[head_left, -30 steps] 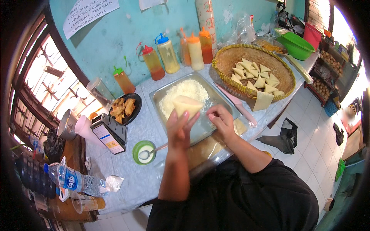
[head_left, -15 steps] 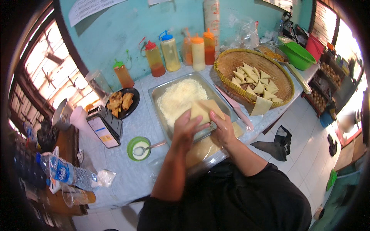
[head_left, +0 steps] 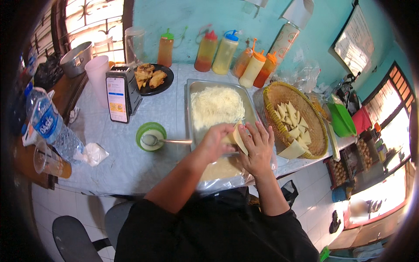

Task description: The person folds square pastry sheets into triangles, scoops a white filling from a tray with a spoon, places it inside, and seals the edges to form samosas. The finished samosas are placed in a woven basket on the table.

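Between both hands, over the near side of a metal tray (head_left: 190, 105), is a folded pastry wrapper (head_left: 239, 140), pale and floury. My left hand (head_left: 214, 140) grips its left side with bent fingers. Against its right side lies my right hand (head_left: 258, 148), its fingers fairly straight and covering part of the sheet. Pale fine shreds (head_left: 218, 105) are heaped in the tray. More flat wrappers (head_left: 222, 170) in clear plastic lie before the tray, partly under my arms. To the right, a round woven basket (head_left: 317, 109) holds several folded triangles (head_left: 290, 115); one loose wrapper (head_left: 292, 150) rests against its near rim.
Left of the tray is a green bowl (head_left: 140, 131) of white paste, with a spoon (head_left: 174, 141) across its rim. A propped phone (head_left: 117, 100), a black plate (head_left: 168, 83) of fried food and a water bottle (head_left: 54, 126) stand further left. Sauce bottles (head_left: 227, 52) line the wall.
My view has swung, shifting the whole scene. The wrapper, broad side up before, is now turned more on edge, and my right fingers have straightened over it.
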{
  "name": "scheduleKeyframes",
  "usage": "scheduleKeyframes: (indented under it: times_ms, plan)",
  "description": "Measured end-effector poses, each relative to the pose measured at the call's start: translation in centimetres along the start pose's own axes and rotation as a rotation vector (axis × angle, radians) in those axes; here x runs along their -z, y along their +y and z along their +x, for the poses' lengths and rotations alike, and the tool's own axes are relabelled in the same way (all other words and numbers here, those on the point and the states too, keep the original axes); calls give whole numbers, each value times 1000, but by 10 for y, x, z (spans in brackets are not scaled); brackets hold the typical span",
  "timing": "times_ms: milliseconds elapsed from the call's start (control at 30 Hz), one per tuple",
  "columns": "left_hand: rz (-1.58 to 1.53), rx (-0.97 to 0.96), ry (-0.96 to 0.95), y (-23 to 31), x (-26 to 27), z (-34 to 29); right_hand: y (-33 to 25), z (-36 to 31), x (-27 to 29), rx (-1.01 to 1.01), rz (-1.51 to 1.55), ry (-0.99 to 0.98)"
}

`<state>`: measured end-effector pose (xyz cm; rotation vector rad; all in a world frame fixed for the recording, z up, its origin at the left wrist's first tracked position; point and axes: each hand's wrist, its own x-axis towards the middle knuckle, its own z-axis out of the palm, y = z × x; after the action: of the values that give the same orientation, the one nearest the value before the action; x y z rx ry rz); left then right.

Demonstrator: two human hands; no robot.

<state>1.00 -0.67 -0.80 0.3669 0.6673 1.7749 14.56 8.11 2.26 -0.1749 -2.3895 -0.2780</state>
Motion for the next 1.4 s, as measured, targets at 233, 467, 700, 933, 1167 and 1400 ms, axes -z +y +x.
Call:
scheduleKeyframes:
  times_ms: [233, 467, 700, 933, 1167, 1400]
  plan:
    - [-99, 172, -285, 20, -6, -11, 16, 6, 21, 30, 100, -59]
    - [554, -336, -70, 17, -37, -69, 2, 8, 35, -394, 1089, -87]
    - [758, -597, 86, 27, -4, -122, -57, 29, 30, -257, 1237, -449]
    - [687, -523, 438, 109, 64, -174, -96, 76, -13, 232, 466, -208]
    - [487, -519, 600, 125, 125, -181, -139, 82, -48, 287, 81, -567]
    - [388, -540, 581, 123, 130, -183, -133, 81, -52, 185, 163, -465]
